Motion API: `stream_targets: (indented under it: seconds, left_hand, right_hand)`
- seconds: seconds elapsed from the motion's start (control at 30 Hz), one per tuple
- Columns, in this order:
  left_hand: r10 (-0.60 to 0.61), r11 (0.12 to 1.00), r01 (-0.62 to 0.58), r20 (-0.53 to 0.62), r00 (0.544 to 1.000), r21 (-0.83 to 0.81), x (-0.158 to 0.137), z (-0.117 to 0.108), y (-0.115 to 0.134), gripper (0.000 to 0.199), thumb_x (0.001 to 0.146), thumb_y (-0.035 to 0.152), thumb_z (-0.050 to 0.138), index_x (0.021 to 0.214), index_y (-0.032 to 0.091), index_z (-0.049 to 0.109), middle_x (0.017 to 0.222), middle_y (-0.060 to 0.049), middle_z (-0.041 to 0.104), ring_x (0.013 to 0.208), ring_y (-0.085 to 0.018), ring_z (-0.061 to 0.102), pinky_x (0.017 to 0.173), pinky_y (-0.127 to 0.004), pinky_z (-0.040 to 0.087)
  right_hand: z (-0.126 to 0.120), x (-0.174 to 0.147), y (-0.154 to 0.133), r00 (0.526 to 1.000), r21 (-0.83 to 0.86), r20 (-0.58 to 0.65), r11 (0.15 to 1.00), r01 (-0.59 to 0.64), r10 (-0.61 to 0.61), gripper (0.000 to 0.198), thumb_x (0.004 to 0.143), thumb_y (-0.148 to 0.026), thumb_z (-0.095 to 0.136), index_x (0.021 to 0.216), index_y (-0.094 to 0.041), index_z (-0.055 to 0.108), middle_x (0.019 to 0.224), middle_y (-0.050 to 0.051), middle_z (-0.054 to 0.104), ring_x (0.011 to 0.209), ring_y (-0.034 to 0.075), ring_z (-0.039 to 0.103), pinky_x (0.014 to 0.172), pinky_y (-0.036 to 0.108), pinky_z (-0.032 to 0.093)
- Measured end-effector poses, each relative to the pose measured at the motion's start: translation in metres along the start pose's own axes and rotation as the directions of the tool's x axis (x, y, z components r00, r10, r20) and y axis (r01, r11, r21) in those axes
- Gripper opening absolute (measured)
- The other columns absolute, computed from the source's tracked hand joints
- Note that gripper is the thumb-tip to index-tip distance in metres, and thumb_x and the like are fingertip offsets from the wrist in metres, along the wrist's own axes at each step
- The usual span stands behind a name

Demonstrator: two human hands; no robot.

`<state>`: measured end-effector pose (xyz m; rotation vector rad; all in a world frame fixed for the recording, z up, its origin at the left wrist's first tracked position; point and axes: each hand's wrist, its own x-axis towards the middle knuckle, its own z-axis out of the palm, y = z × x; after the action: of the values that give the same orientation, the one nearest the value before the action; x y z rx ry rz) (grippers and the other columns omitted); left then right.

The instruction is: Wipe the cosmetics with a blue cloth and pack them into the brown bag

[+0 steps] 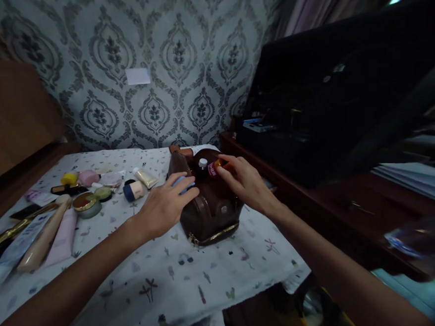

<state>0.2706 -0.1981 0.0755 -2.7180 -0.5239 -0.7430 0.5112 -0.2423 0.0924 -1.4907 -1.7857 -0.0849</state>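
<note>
Red-labelled container point(212, 169) (lettering illegible) is pinched by the right hand point(243, 178), a blue item point(183, 184) by the left hand point(163, 208).

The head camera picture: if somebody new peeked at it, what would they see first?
Probably the dark brown bag mid-picture, where the left hand holds something blue and the right hand a red-labelled bottle. Next, the tubes and jars gathered on the left. Behind everything, the swirly wallpaper fills the back.

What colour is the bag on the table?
The bag is dark brown. It shows best in the head view.
</note>
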Motion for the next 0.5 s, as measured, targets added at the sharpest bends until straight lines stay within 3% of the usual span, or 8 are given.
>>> stream_targets:
  seconds: [0.17,0.33,0.43,0.5]
  left_hand:
    - [-0.072,0.997,0.071,-0.069,0.995,-0.010,-0.008,0.006,0.008,0.047,0.085,-0.002,0.039,0.120,0.019,0.063,0.132,-0.014,0.060,0.130,-0.032,0.048,0.082,-0.042,0.061]
    - [-0.116,0.991,0.107,-0.110,0.987,-0.084,-0.006,0.016,0.010,0.042,0.092,0.003,0.037,0.120,0.018,0.064,0.133,-0.014,0.059,0.131,-0.032,0.047,0.094,-0.050,0.056]
    - [-0.140,0.988,0.132,-0.107,0.984,-0.075,-0.007,0.016,0.013,0.039,0.094,0.005,0.038,0.119,0.016,0.066,0.134,-0.013,0.060,0.132,-0.032,0.047,0.103,-0.050,0.051]
    - [-0.151,0.989,0.150,-0.048,0.987,-0.011,-0.008,0.008,0.018,0.037,0.094,0.007,0.041,0.117,0.017,0.069,0.135,-0.010,0.061,0.133,-0.030,0.047,0.109,-0.044,0.048]
  right_hand:
    - [0.005,0.002,-0.002,0.992,-0.174,0.128,0.984,0.027,-0.004,0.037,0.094,-0.038,0.055,0.126,-0.020,0.060,0.102,0.010,0.059,0.085,0.022,0.059,0.077,0.033,0.047]
    - [0.022,0.021,0.003,0.949,-0.284,0.314,0.956,0.073,0.021,0.030,0.087,-0.034,0.067,0.112,-0.020,0.064,0.093,0.008,0.060,0.074,0.019,0.059,0.068,0.029,0.042]
    - [0.033,0.025,0.016,0.916,-0.227,0.400,0.966,0.125,-0.025,0.021,0.081,-0.031,0.074,0.097,-0.019,0.066,0.086,0.008,0.063,0.068,0.018,0.057,0.063,0.029,0.040]
    - [0.047,0.027,0.022,0.908,-0.062,0.401,0.985,0.163,-0.125,0.013,0.082,-0.028,0.073,0.080,-0.019,0.065,0.074,0.007,0.063,0.063,0.017,0.056,0.062,0.031,0.041]
